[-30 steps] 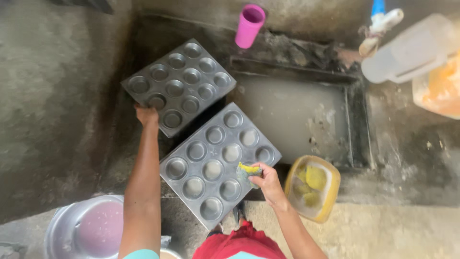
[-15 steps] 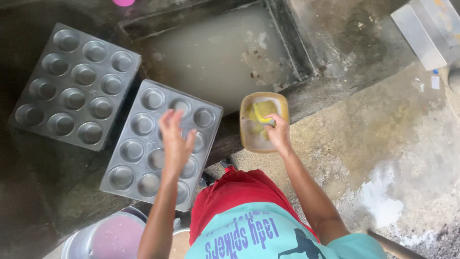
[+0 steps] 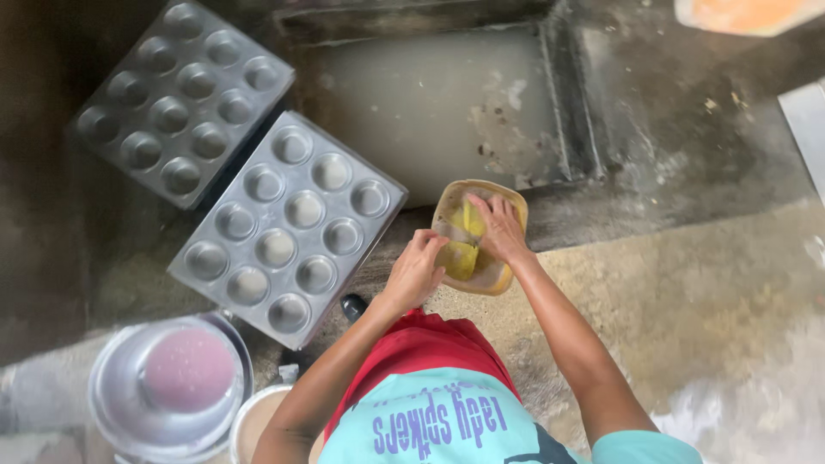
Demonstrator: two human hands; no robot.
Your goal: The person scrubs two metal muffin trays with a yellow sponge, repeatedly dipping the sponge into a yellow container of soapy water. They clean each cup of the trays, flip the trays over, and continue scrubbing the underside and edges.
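Observation:
A small yellowish plastic tub [image 3: 499,280] sits on the concrete floor in front of me. My right hand [image 3: 498,228] reaches into it, fingers on a yellow sponge [image 3: 464,245] inside. My left hand [image 3: 416,271] holds the tub's left rim. Two grey metal muffin trays lie to the left: the nearer tray [image 3: 288,228] beside my left hand, the farther tray [image 3: 180,99] behind it.
A shallow concrete basin [image 3: 447,103] with murky water lies beyond the tub. A metal bowl with a pink lid [image 3: 172,387] and a pale bucket rim [image 3: 258,421] stand at the lower left. An orange-white container [image 3: 748,13] is at the top right.
My left hand has moved off the nearer muffin tray over to the tub's rim. My right hand stays in the tub, pressing on the sponge. The view has shifted.

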